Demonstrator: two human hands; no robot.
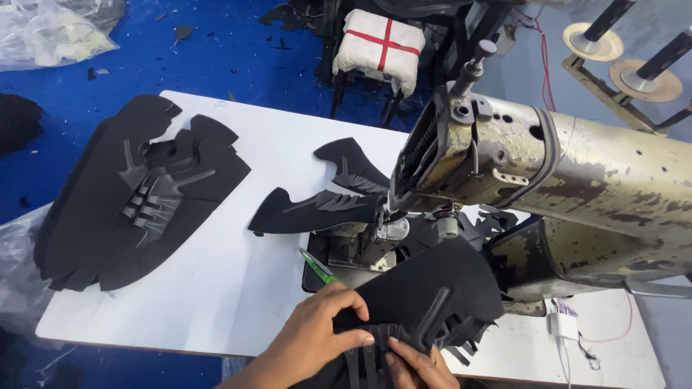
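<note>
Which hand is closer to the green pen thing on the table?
Left. The left hand lies just below the green tool, nearly touching it. The right hand is farther right, on the black fabric piece.

Left hand (313, 338) and right hand (418, 367) pinch a black cut fabric piece (432, 292) at the sewing machine (548, 180). Another black piece (317, 210) lies under the needle. Stack of black pieces (130, 194) on white table (238, 288), far left.

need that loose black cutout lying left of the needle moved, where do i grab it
Probably the blunt left end of the black cutout, coming from the left over the bare white table. That end lies flat and clear; its right end runs under the sewing machine head, so pull leftward.
</note>
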